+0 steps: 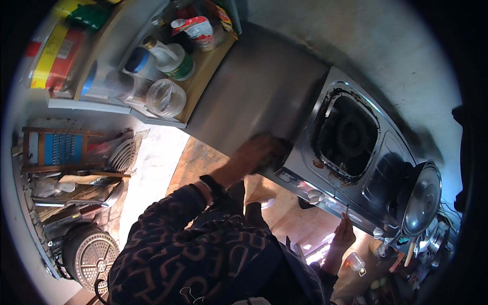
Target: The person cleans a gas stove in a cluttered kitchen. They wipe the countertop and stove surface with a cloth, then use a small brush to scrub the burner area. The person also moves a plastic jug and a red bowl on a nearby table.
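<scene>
My left hand (255,154) is blurred and rests on a dark bundle (280,154), seemingly a cloth, at the near edge of a grey metal surface (259,91), left of the stove. A dark band circles that wrist. Beside the front panel of the metal gas stove (305,160), my right hand (344,233) is raised, with a thin short stick (347,209) upright between its fingertips; its exact kind cannot be told. The stove's square burner well (349,131) has blackened, rusty edges. A pan with a shiny lid (423,198) sits at the stove's right end.
Shelves (207,87) at upper left hold a white jug (175,63), an open plastic jar (166,98) and packets. A grater (63,148) and other utensils lie at left, near a round perforated metal plate (97,259). A plastic bottle (355,262) lies on the floor, lower right.
</scene>
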Demonstrator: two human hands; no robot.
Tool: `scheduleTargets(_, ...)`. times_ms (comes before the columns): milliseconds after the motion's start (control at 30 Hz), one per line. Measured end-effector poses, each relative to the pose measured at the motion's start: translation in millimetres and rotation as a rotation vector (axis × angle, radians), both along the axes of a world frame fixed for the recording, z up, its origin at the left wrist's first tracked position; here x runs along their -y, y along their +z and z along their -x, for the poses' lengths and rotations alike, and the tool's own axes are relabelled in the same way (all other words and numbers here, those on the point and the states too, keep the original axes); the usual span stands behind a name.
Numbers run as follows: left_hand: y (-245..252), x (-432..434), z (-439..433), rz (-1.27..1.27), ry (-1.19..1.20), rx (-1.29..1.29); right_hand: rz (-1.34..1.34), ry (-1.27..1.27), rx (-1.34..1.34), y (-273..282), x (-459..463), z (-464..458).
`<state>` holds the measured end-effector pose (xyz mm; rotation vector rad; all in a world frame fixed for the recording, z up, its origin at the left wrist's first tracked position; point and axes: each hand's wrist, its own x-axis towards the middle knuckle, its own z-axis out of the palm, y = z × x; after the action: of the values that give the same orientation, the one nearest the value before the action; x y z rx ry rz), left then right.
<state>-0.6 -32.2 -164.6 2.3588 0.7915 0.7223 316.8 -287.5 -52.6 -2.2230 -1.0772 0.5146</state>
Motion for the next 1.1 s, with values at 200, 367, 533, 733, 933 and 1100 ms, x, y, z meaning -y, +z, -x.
scheduleTargets(200,-4,-120,22,-0.144,0.416,-0.12,0.049,-0.056,0.103,5,7,5)
scheduleTargets(367,-16,-231,-57,-0.128,0.32,-0.021,0.047,-0.06,0.136,4,16,12)
scheduleTargets(533,-18,-262,-148,-0.239,0.092,0.059,0.045,-0.15,0.08,0,32,25)
scheduleTargets(733,6,-205,-145,-0.162,-0.096,0.167,0.053,-0.118,0.127,-4,29,34)
scheduleTargets(933,15,-137,-79,-0.187,-0.206,-0.065,0.052,-0.15,0.067,-2,21,39)
scheduleTargets(1100,-9,-191,-123,-0.282,-0.04,-0.147,0.078,-0.189,0.092,-8,42,46)
